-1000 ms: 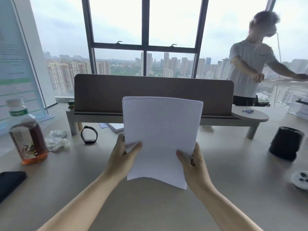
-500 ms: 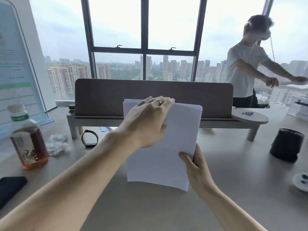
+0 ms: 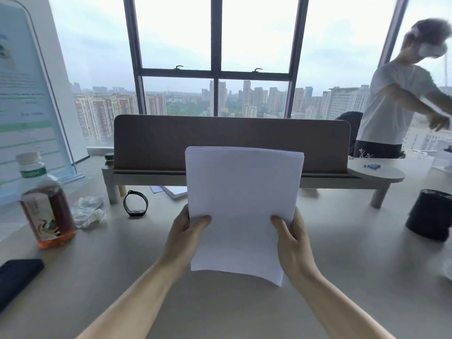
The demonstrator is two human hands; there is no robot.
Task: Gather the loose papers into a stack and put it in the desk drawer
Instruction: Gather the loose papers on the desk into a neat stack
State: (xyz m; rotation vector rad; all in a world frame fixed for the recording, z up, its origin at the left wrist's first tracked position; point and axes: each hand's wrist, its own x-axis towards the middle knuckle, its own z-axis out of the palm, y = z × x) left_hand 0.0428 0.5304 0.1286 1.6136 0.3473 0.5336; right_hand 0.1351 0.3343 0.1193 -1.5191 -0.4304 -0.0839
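Head view: left hand [image 3: 186, 231] back gripping stack [image 3: 242, 206].

White paper stack [image 3: 241, 204], upright, edges nearly squared, bottom edge bowed, above the desk [image 3: 354, 253].

Paper stack [image 3: 242, 206] held above desk [image 3: 342, 253], before the divider panel [image 3: 230, 140]. Bottle [image 3: 46, 204] and wristband [image 3: 136, 203] lie left; canister [image 3: 431, 214] right.
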